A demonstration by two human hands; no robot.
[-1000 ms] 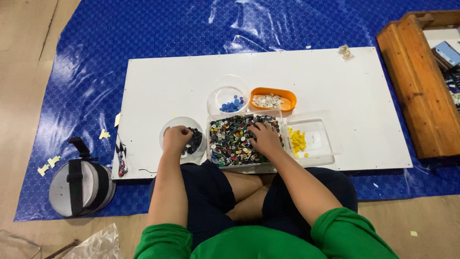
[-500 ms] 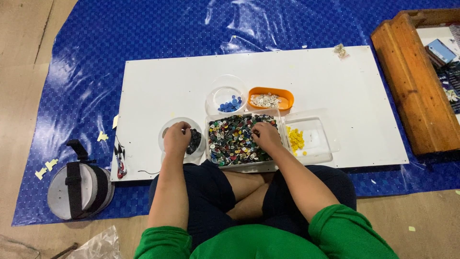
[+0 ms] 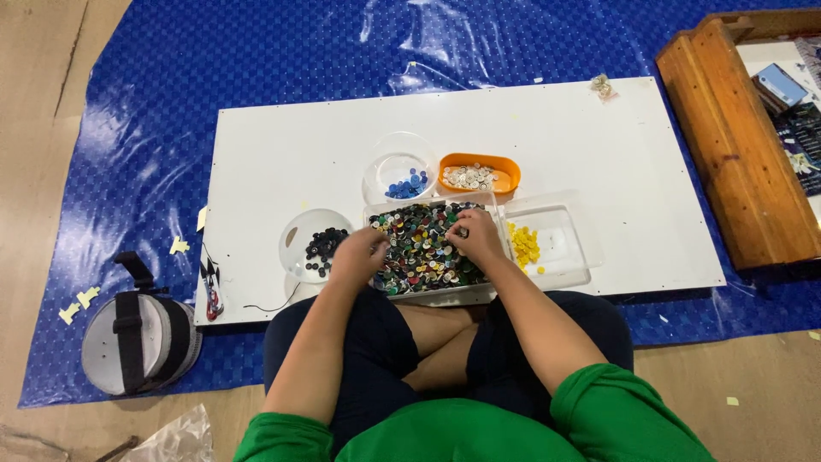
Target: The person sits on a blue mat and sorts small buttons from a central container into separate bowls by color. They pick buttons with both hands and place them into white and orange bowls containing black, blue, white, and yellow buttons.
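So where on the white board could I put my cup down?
The board is bare along its far edge and left end, beyond the blue-button bowl, and at the right, past the yellow-button tray. It is crowded around the mixed tray, where both hands work.

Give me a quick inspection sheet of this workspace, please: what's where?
Surface: flat white board on a blue woven plastic sheet.
Job's things: clear tray of mixed coloured buttons; round clear bowl of black buttons; round clear bowl of blue buttons; orange oval dish of pale buttons; clear tray of yellow buttons.
Clutter: yellow scraps; small pale bits.
Hands: left hand and right hand over the mixed buttons; grip cannot be told.
Cables: thin dark cord.
Surroundings: grey round strapped bag; wooden crate.
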